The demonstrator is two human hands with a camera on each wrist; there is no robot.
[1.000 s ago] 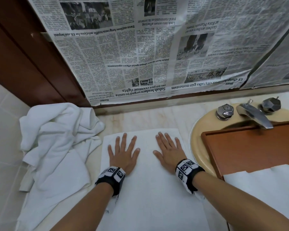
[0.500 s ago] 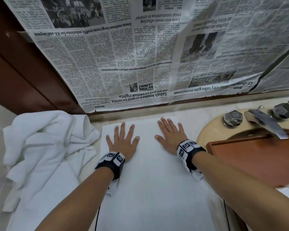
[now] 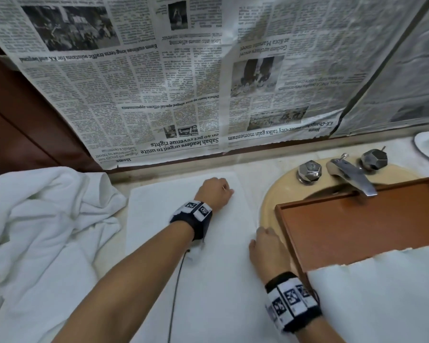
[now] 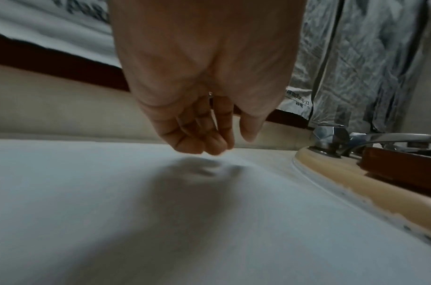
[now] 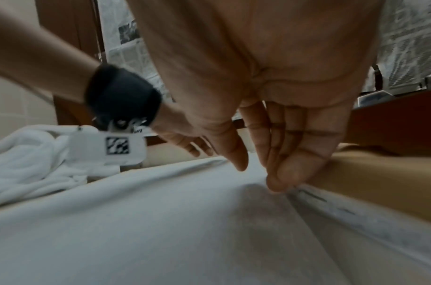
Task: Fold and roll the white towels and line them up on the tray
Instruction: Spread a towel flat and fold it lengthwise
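Observation:
A white towel (image 3: 196,256) lies flat on the counter in front of me. My left hand (image 3: 216,191) is over its far right part, knuckles up. In the left wrist view that left hand (image 4: 227,143) has its fingers (image 4: 202,148) curled, tips just on the towel (image 4: 111,212), thumb apart and no cloth held. My right hand (image 3: 265,243) is at the towel's right edge. Seen from the right wrist, my right hand (image 5: 258,175) touches that edge of the towel (image 5: 160,221) with fairly straight fingers (image 5: 277,181), thumb apart. The brown wooden tray (image 3: 357,231) lies across the sink to the right.
A crumpled pile of white towels (image 3: 47,219) fills the left of the counter. The beige sink rim (image 3: 278,196) and a chrome faucet (image 3: 349,174) sit right of the flat towel. A white sheet (image 3: 382,293) covers the tray's near end. Newspaper (image 3: 183,82) hangs on the wall behind.
Both hands lay flat with spread fingers on the towel. Now the left has moved to its far right part with fingers curled, and the right has drawn back to the right edge.

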